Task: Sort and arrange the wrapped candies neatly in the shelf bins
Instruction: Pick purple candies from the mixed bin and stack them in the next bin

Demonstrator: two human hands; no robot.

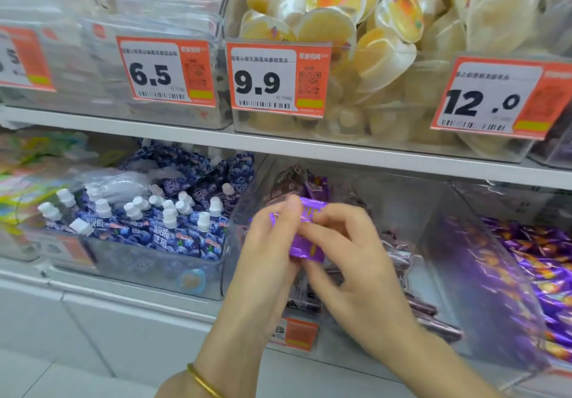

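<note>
My left hand (266, 261) and my right hand (349, 261) meet in front of a clear shelf bin (483, 274) on the lower shelf. Together they grip a small stack of purple wrapped candies (305, 247), left fingers curled over its left end, right fingers pinching its right side. Dark purple candy bars (433, 314) lie flat in the bin behind my hands, and more stand upright at its back (297, 181). The lower part of the held stack is hidden by my fingers.
Left of the bin is a clear bin of blue spouted pouches (161, 221). To the right, a bin holds shiny purple-orange wrapped candies (538, 261). The upper shelf carries jelly cups (371, 26) and price tags (278, 79). An orange label (297, 332) fronts the lower shelf.
</note>
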